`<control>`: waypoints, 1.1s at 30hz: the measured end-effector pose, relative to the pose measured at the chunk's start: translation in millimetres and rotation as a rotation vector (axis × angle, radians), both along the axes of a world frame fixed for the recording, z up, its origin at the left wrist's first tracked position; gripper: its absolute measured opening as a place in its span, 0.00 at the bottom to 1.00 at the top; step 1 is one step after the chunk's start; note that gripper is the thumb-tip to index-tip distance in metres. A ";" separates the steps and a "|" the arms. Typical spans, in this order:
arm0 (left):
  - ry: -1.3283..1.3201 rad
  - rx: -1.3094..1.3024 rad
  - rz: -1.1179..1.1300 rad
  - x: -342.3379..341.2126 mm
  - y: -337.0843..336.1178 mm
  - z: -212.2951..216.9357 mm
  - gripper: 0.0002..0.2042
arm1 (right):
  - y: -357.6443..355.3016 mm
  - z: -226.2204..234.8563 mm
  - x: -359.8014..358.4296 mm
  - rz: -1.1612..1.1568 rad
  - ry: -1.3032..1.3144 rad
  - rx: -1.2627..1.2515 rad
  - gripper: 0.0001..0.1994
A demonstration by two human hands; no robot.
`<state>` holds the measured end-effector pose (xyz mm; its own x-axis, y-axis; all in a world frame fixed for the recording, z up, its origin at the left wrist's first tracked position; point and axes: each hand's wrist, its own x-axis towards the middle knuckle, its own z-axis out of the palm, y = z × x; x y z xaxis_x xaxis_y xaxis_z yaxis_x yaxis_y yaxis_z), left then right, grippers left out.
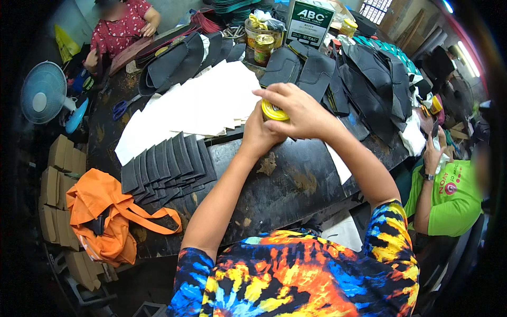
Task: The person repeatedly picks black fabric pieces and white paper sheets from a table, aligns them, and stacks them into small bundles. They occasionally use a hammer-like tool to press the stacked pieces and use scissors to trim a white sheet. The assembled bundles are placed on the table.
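Above the middle of the dark worktable [232,208], my left hand [257,134] is wrapped round a jar with a yellow lid [274,112]. My right hand [302,110] grips that lid from above, its fingers curled over the rim. Both hands hide the jar's body. To the left of my left forearm lie overlapping rows of black padded pieces [166,164]. Beyond them spreads a fan of white sheets [195,103]. Black cut pieces with stitched outlines [317,74] lie just past my right hand.
Another yellow-lidded jar [263,50] stands at the back beside a green-and-white tin [309,24]. Scissors [124,107] lie at left. An orange bag [103,216] sits at the table's near left corner, near a fan [45,92]. Co-workers sit far left [121,26] and at right [454,193].
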<state>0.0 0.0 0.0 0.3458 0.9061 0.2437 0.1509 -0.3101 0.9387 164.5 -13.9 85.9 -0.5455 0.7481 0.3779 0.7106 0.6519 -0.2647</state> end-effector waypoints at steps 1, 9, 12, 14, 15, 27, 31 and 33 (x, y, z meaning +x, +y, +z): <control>-0.013 0.015 -0.027 -3.2 -4.9 -0.7 0.43 | -5.3 -4.4 -0.6 0.004 -0.013 0.075 0.33; -0.053 -0.210 -0.415 -35.9 -27.1 -9.6 0.41 | -36.8 -16.1 -5.9 0.299 0.236 0.026 0.23; -0.027 -0.095 -0.292 -24.4 -32.3 -21.3 0.36 | -46.2 -12.9 -14.9 0.103 0.160 0.063 0.23; 0.073 -0.022 -0.065 -8.8 -46.9 -29.5 0.33 | -61.2 -16.7 -31.4 -0.131 0.164 0.087 0.24; -0.057 0.185 0.125 3.3 -56.4 -31.0 0.30 | -65.6 -17.9 -38.7 -0.197 0.156 0.096 0.25; -0.018 -0.062 -0.381 -22.8 -28.6 -22.0 0.38 | -38.9 -1.3 -14.6 0.156 0.230 -0.111 0.20; -0.124 0.018 -0.065 0.1 -51.6 -25.0 0.27 | -57.8 -13.4 -33.3 -0.130 0.246 0.013 0.22; -0.170 0.113 0.014 4.2 -57.7 -26.0 0.25 | -66.0 -17.2 -38.4 -0.210 0.241 0.065 0.23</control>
<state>4.2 -57.7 -26.0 0.2785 0.8740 0.3982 -0.0016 -0.4142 0.9102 126.1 -79.9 68.7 -0.2712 0.8048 0.5280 0.7531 0.5190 -0.4043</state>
